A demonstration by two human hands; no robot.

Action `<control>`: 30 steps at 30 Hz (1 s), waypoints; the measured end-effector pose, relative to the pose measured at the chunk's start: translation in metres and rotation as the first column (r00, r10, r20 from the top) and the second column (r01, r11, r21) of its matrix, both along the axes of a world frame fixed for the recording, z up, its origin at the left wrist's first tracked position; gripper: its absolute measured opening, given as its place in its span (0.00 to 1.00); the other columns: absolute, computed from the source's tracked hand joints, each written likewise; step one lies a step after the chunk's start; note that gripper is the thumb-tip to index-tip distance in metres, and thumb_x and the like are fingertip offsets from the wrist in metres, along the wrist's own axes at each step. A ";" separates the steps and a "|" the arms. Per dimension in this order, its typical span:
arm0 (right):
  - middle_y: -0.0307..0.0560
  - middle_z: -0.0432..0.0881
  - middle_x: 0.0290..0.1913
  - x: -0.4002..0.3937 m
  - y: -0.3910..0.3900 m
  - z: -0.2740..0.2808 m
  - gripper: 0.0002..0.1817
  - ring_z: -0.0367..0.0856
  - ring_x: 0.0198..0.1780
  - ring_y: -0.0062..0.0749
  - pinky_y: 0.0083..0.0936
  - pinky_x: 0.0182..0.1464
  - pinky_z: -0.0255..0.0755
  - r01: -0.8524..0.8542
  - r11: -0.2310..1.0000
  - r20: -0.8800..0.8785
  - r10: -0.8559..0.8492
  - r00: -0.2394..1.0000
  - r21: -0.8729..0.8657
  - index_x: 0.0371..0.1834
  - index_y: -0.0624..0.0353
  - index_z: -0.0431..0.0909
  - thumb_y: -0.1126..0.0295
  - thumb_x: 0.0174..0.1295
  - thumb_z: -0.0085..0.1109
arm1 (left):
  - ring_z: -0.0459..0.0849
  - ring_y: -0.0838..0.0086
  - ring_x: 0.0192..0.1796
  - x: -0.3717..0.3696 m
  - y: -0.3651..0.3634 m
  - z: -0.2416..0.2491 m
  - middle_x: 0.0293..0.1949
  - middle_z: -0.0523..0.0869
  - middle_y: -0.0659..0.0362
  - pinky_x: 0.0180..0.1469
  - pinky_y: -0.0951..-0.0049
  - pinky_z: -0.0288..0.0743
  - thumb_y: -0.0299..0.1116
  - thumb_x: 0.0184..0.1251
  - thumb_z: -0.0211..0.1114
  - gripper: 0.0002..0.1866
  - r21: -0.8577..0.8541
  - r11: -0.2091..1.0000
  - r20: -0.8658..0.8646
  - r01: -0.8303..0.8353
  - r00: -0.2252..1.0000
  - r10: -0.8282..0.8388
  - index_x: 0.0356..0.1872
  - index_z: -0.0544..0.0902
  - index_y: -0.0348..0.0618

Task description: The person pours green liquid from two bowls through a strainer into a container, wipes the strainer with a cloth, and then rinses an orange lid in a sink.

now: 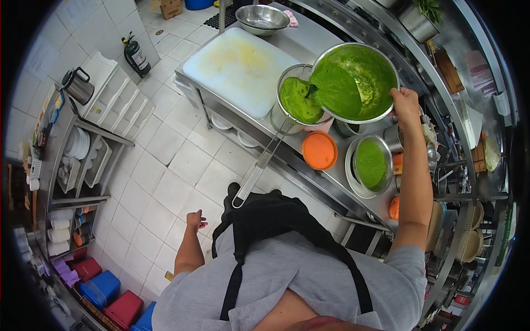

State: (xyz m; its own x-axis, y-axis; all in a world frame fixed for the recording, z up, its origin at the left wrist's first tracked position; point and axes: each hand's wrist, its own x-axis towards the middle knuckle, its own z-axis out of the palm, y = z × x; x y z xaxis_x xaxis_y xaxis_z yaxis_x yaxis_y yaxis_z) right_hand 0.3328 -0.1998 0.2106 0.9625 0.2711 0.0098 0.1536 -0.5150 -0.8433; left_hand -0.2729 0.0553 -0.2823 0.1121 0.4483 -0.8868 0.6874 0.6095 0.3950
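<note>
My right hand [407, 107] grips the rim of a metal bowl [381, 113]. The bowl is tilted to the left, and thick green puree [337, 88] runs over its lip into a mesh strainer [283, 88]. More of the green lies heaped in the strainer, which rests over a container [280, 122]. The strainer's long handle [251, 182] sticks out past the table edge towards me, with no hand on it. Down at my side, my left hand [197, 219] hangs over the floor, open, fingers loosely bent and holding nothing.
On the steel table are a white cutting board [237, 66], an orange container [319, 150], a bowl of green liquid [371, 165] and a steel bowl [262, 19]. A shelf rack with plates [77, 142] stands left. A fire extinguisher [136, 57] is by the wall.
</note>
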 end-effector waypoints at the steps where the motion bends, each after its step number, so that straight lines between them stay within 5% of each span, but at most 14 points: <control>1: 0.50 0.83 0.26 -0.002 0.001 0.001 0.11 0.83 0.22 0.31 0.27 0.23 0.81 -0.004 1.000 0.002 0.004 1.000 0.000 0.30 0.69 0.79 0.70 0.61 0.53 | 0.87 0.58 0.24 0.000 -0.001 -0.001 0.34 0.86 0.44 0.20 0.67 0.79 0.44 0.68 0.57 0.21 0.012 1.000 0.003 -0.015 1.000 0.015 0.42 0.76 0.29; 5: 0.50 0.83 0.27 0.001 0.000 -0.001 0.11 0.84 0.23 0.32 0.27 0.23 0.81 -0.004 1.000 -0.001 0.004 1.000 0.006 0.30 0.70 0.79 0.70 0.61 0.53 | 0.87 0.58 0.24 0.000 -0.002 0.002 0.34 0.86 0.44 0.19 0.68 0.79 0.43 0.68 0.57 0.21 0.008 1.000 0.002 -0.021 1.000 0.021 0.42 0.76 0.29; 7: 0.50 0.83 0.27 0.000 0.001 0.000 0.11 0.84 0.23 0.32 0.27 0.23 0.81 -0.006 1.000 -0.001 0.006 1.000 -0.001 0.31 0.70 0.79 0.70 0.61 0.53 | 0.87 0.58 0.27 0.000 -0.002 0.003 0.37 0.85 0.45 0.25 0.67 0.77 0.45 0.67 0.57 0.24 -0.021 1.000 -0.011 0.004 1.000 -0.004 0.50 0.75 0.29; 30: 0.50 0.83 0.27 0.003 0.003 0.003 0.11 0.84 0.23 0.31 0.27 0.23 0.81 -0.019 0.999 0.018 0.020 1.000 -0.040 0.31 0.69 0.79 0.70 0.61 0.52 | 0.87 0.59 0.27 0.004 0.003 -0.001 0.37 0.85 0.46 0.26 0.66 0.78 0.47 0.68 0.57 0.26 -0.020 1.000 -0.005 0.014 1.000 -0.014 0.51 0.74 0.29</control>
